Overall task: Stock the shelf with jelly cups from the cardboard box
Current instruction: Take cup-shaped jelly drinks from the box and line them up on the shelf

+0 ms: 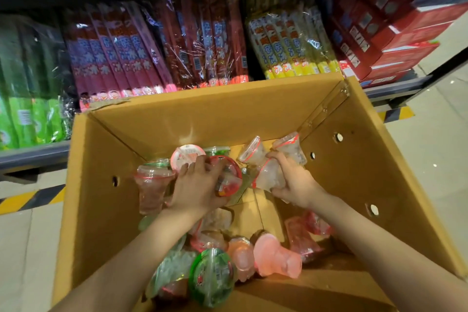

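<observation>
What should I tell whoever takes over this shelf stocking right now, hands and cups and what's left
Left hand: grip on a red-rimmed jelly cup inside the cardboard box.
Right hand: grip on a clear jelly cup, with two more clear cups at its fingertips.
Loose cups, pink, green and clear, lie across the box floor, some near the front edge.
The shelf behind the box shows ice-pop packs and red cartons; no jelly cups visible there.
Left: lift out both handfuls, shelve them, then empty the box.
</observation>
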